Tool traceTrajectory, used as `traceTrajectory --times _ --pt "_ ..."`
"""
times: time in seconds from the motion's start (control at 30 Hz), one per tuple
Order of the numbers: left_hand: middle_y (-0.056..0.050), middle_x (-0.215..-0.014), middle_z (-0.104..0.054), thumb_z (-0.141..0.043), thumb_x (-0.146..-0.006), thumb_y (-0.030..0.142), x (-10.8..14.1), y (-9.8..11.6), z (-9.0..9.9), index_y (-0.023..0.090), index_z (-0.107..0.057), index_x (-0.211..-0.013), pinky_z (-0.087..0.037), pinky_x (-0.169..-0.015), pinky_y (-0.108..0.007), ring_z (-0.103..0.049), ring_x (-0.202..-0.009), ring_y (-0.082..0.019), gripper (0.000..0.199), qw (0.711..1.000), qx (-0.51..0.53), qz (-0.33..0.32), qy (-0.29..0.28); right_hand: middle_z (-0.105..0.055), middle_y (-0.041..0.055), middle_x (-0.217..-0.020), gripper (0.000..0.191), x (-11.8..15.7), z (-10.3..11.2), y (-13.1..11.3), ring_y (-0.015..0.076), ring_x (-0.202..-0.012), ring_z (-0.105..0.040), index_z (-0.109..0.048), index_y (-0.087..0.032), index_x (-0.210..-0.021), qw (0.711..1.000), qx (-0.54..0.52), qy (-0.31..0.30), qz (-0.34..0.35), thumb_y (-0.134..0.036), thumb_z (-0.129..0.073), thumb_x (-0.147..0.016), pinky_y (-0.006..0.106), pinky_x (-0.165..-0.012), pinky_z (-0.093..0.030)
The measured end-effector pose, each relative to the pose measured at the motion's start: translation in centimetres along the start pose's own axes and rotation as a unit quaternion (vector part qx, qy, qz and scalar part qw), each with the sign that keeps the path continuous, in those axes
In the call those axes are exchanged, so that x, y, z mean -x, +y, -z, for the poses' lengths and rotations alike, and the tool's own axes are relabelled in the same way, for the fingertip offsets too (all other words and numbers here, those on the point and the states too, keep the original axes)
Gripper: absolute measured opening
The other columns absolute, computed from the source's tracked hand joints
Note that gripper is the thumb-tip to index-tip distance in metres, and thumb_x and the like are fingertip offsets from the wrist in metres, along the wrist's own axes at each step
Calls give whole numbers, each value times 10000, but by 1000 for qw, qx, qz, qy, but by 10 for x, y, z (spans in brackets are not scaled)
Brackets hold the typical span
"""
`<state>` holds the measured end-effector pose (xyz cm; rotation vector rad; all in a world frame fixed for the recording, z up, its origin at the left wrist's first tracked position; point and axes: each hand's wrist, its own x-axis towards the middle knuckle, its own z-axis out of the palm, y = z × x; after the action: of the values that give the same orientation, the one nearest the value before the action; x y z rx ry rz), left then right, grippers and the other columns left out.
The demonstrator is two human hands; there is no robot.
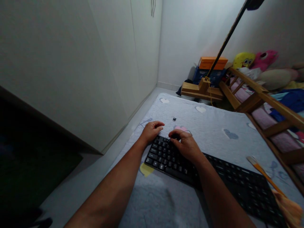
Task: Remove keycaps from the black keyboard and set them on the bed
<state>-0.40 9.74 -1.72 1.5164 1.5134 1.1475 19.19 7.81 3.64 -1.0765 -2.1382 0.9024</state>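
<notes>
A black keyboard lies at a slant on the bed's pale, heart-patterned cover. My left hand rests at its upper left corner, thumb and fingers apart, with nothing visible between them. Over the top row of keys, my right hand is in a pinch on a thin wire tool, whose loop sticks out past the fingers. The tool's other end is too small to make out near the keys. Beyond the hands a small black keycap sits alone on the cover.
A brush with an orange handle and an orange cloth lie to the keyboard's right. Behind are a wooden stand with a slanted pole, an orange box and a wooden bed rail. A pale wardrobe fills the left.
</notes>
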Motion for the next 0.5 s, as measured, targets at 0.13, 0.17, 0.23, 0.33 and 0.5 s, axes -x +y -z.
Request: traceTrajectory --times 0.13,0.17,0.23,0.33,0.5 --pt "-45 -900 -722 -574 -764 261 -1 -3 -1 158 -712 -979 -499 -812 -301 -650 -864 -171 276 1000 7 -2 1 -693 20 -852 148 -4 1 -2 145 -824 -620 -668 -198 -873 1000 20 -15 11 -118 -569 -798 273 -794 -467" --pt "-45 -896 -721 -573 -764 262 -1 -4 -1 155 -712 -980 -499 -812 -301 -650 -860 -171 278 1000 9 -2 2 -694 19 -850 153 -5 2 -3 144 -821 -617 -671 -199 -870 999 26 -21 15 -113 -567 -798 270 -789 -464" --pt "-45 -890 -721 -573 -766 269 -1 -4 -1 153 -710 -981 -499 -811 -305 -650 -854 -171 280 1000 11 -3 2 -695 18 -848 166 -7 4 -5 144 -818 -610 -678 -201 -862 999 34 -34 21 -102 -563 -795 268 -785 -458" --pt "-43 -893 -722 -578 -765 282 0 -3 -1 154 -710 -976 -500 -812 -310 -653 -856 -175 280 1000 12 -4 0 -695 19 -849 183 -9 6 -8 143 -820 -600 -685 -196 -846 997 42 -52 26 -77 -560 -782 267 -790 -447" --pt "-46 -897 -729 -572 -766 273 1 1 -1 154 -711 -964 -505 -818 -313 -661 -845 -173 270 1000 17 -8 0 -691 20 -828 173 -10 4 -10 138 -780 -590 -687 -191 -857 997 50 -59 31 -90 -560 -796 265 -758 -437"
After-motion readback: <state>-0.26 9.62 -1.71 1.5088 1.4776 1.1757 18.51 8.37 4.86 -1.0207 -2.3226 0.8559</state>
